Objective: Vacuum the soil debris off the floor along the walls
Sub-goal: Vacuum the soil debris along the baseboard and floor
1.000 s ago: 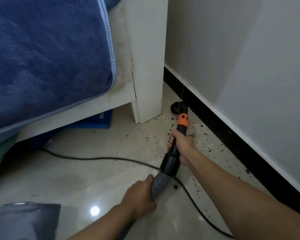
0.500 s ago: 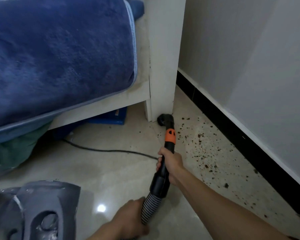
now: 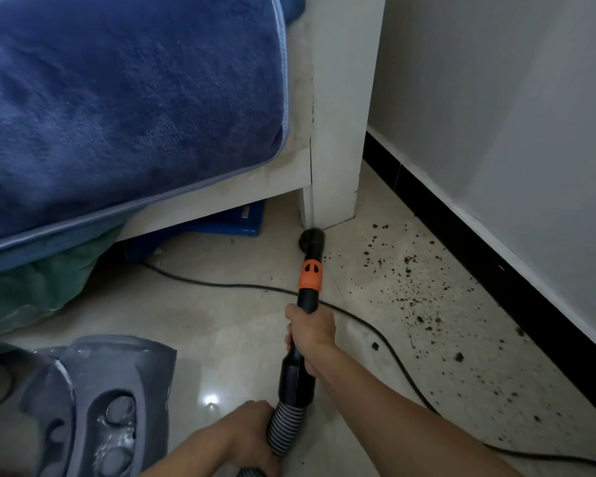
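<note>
Whereas the nozzle stood against the black skirting one second ago, the right hand, fingers curled fast round the black wand, has since swung it leftward. It has held at the foot of the bed leg for the last half second. Behind that grip, nearer the person, the left hand is clamped round the ribbed hose, just where the hose leaves the wand's thick cuff.

Directly ahead of the right-hand grip sits an orange collar of hard moulded plastic with two slots. Beyond it the round nozzle is down on the floor, touching or all but touching the white bed leg, whose paint is chipped along one edge.

Finding: the nozzle is now working the leg's corner, away from the main spill. The soil debris lies to the right of the grip. It is a scatter of dark crumbs and fine grains over pale, glossy floor tile, running along the skirting beneath the matt grey wall. By my judgement most of the wall strip is not yet done, and the nozzle must go back rightward.

A thin black power cord crosses under the wand just ahead of the grip and could snag. To the left of the grip stands the grey plastic vacuum body. Farther left and ahead, a plush blue blanket overhangs the bed frame.
</note>
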